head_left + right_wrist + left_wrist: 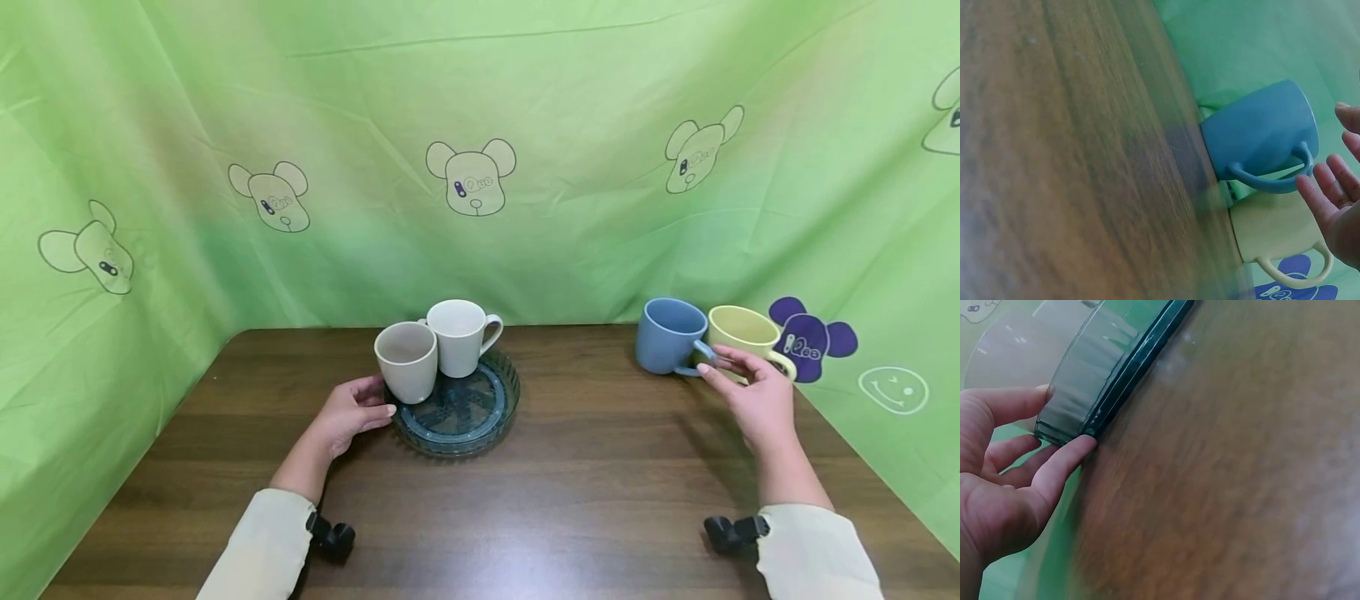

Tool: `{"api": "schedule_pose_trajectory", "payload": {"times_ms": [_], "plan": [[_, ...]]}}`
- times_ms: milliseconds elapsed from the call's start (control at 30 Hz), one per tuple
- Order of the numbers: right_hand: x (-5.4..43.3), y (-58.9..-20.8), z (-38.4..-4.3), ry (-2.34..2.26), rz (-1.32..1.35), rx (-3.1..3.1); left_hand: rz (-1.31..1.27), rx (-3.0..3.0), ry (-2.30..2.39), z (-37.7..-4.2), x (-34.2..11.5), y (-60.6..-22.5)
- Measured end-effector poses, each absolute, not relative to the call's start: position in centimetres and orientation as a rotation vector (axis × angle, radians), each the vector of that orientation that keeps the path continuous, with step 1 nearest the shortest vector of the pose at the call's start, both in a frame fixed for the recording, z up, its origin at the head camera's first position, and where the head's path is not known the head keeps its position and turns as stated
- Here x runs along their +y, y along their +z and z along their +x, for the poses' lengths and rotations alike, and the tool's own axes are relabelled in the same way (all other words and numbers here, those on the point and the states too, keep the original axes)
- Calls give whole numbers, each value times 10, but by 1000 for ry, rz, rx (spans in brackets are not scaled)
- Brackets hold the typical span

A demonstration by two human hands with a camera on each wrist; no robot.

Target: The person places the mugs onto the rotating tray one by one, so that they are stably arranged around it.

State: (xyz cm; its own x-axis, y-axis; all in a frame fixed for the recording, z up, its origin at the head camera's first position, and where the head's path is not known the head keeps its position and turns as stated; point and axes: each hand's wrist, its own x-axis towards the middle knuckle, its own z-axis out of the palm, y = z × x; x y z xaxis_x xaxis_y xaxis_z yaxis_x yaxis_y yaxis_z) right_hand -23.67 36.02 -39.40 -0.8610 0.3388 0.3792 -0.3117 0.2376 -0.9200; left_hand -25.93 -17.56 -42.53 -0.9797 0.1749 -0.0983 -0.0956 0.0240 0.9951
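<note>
The fingers of the left hand (348,412) are bent round the left edge of a glass dish (486,412), gripping it. The dish is round, translucent blue-green, with a ridged wall. A plain greyish-beige cup (407,367) stands in it just beside those fingers, and a white cup (457,337) with its handle to the right stands behind.

The right hand (757,408) is relaxed, its fingers parted and gripping nothing. Its fingertips are at the handle (1266,184) of a smooth blue cup (669,340); whether they touch it, I cannot tell. The cup stands upright, left of the fingers. A pale yellow cup (738,327) stands just behind the hand.

Beneath lies a brown wood-grain desk (570,467), backed by green cloth (577,250) printed with cartoon heads.
</note>
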Motion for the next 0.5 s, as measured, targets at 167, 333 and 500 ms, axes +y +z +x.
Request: {"api": "schedule_pose_trajectory", "payload": {"times_ms": [167,333,500], "plan": [[362,-394,-240,1721,-73,-1963,66,2090,2093,-256,-173,-426],[367,-395,-245,1709,-127,-1975,69,2076,2122,-253,-172,-428],[371,-397,-249,1749,-133,-1985,66,2072,2131,-252,-172,-428]]}}
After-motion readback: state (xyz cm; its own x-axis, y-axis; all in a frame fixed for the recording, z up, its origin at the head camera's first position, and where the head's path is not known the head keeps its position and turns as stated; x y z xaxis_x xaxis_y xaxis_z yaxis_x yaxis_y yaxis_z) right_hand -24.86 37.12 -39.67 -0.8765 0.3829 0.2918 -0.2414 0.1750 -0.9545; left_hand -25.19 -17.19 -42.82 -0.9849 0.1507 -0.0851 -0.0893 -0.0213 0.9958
